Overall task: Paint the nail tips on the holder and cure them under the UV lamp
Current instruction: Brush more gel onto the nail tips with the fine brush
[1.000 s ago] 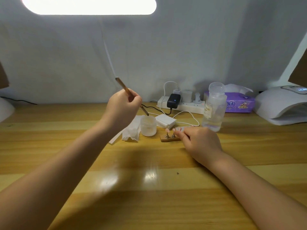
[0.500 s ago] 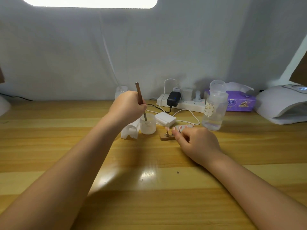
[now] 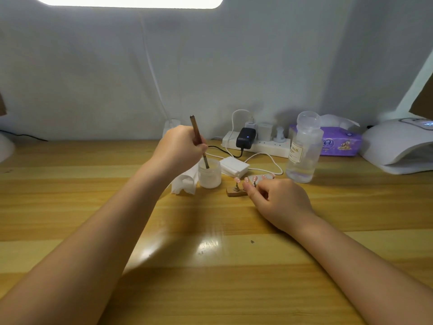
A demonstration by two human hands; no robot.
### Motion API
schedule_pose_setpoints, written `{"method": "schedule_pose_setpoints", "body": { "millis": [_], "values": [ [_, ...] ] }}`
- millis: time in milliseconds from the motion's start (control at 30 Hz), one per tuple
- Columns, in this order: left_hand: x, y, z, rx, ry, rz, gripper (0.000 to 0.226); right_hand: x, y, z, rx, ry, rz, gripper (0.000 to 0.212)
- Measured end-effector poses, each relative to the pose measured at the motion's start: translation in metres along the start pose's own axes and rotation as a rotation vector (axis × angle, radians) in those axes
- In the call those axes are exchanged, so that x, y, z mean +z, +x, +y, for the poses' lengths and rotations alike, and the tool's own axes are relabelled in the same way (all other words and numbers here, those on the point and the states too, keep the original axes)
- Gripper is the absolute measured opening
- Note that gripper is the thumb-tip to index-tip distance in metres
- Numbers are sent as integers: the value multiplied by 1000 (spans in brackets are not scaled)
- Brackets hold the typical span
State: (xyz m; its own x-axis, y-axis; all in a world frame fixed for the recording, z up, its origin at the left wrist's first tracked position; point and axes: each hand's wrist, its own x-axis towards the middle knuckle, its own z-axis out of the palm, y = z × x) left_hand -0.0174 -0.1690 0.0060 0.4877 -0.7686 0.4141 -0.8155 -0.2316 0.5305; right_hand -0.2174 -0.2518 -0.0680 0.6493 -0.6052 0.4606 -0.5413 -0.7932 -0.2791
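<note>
Head view: you are looking down at a pale wooden tabletop (image 3: 210, 289) with both of your bare forearms reaching forward.
Left hand: your left hand (image 3: 180, 148) is curled round a slim brown wooden brush (image 3: 198, 137), held near upright, its lower end dipped into a small frosted white jar (image 3: 209, 175).
Right hand: your right hand (image 3: 278, 200) rests on the table with fingers curled, thumb and forefinger pinching at a small brown wooden nail-tip holder (image 3: 236, 192).
Nail tips: a row of pale pink nail tips (image 3: 255, 178) stands on short metal pegs above the holder; part of the row is hidden behind your fingers.
Lamp: a white domed UV lamp (image 3: 398, 146) sits at the far right edge, well apart from the holder.
Beside the jar: a crumpled white tissue (image 3: 185, 182) lies touching the jar's left side.
Behind the holder: a small flat white box (image 3: 234, 166), and further back a white power strip (image 3: 257, 145) with a black adapter (image 3: 244, 137) plugged in.
Right of the holder: a clear plastic bottle (image 3: 303, 151) with a tan label, near a purple pack of wipes (image 3: 339, 144).
</note>
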Motion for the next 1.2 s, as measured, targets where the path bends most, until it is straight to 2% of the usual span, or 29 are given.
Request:
{"method": "schedule_pose_setpoints", "body": {
  "millis": [167, 433, 667, 833, 1100, 1200],
  "values": [
    [-8, 0, 4, 42, -24, 61, 11, 0, 1, 3, 41, 43, 7, 54],
    [-5, -4, 7, 58, 34, -28, 16, -1, 1, 3, 21, 49, 1, 55],
    [-12, -5, 7, 86, 26, 88, 11, 0, 1, 3, 43, 49, -11, 55],
    [-3, -7, 4, 75, 6, 130, 21, 0, 2, 3, 38, 51, -12, 56],
    [2, -12, -6, 220, -16, 400, 27, 0, 2, 3, 28, 55, -18, 55],
    [2, -12, -10, 248, -3, 365, 27, 0, 2, 3, 22, 54, -11, 55]
  ]
}}
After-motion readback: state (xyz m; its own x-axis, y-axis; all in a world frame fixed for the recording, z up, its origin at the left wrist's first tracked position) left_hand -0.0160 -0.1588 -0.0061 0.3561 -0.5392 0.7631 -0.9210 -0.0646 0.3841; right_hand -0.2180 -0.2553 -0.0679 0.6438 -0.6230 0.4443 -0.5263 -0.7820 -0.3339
